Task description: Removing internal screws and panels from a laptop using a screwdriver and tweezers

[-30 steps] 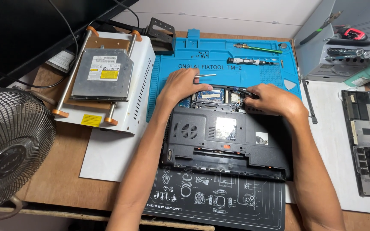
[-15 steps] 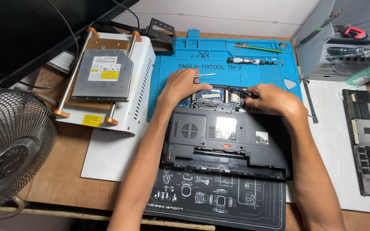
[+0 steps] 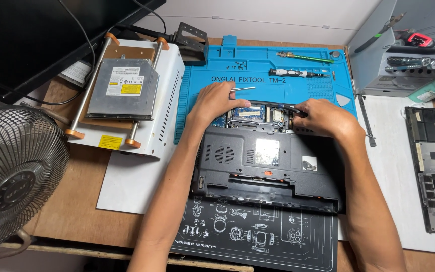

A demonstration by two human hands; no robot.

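Blue mat (image 3: 308, 93) topped bench; laptop base (image 3: 268, 161) lay crosswise. Left hand (image 3: 216, 103) rested open at opened compartment (image 3: 258, 115); right hand (image 3: 323, 117) gripped dark tool (image 3: 285, 107), tip pointing left into it.

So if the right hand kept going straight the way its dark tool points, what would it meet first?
The right hand aims its thin dark tool leftward over the open bay of the black upturned laptop. First in line is probably the green circuit board, then the left hand; depth is unclear.

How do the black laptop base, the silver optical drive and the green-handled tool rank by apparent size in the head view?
1. Black laptop base, largest.
2. Silver optical drive.
3. Green-handled tool, smallest.
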